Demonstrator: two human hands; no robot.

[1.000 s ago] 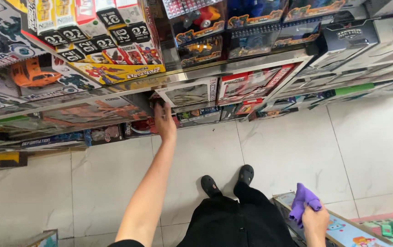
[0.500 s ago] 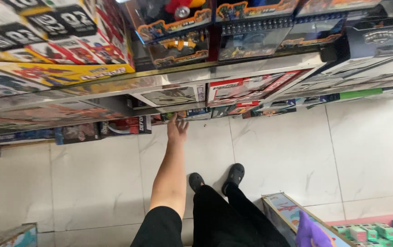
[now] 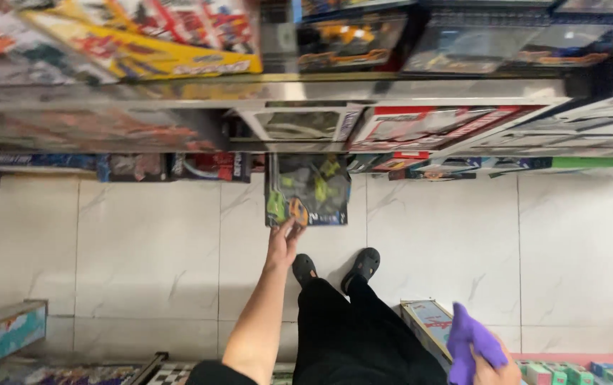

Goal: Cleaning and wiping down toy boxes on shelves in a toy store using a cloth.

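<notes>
My left hand [image 3: 282,242] reaches down and forward and grips the near edge of a boxed toy [image 3: 306,189] with a dark window and green and orange figures, pulled partly out from the lower shelf over the floor. My right hand [image 3: 492,369] sits at the bottom right, closed around a purple cloth [image 3: 469,342]. My black trousers and black shoes [image 3: 363,264] stand between the two arms.
Metal shelves [image 3: 321,87] packed with boxed toys run across the top. White marble floor tiles [image 3: 142,249] lie below. A flat boxed game [image 3: 431,324] leans near my right leg, more boxes [image 3: 0,335] at bottom left and green ones [image 3: 570,372] at bottom right.
My left hand has drawn back from the shelf, pulling the boxed toy out over the floor. The view has tilted down and the purple cloth has come back into sight.
</notes>
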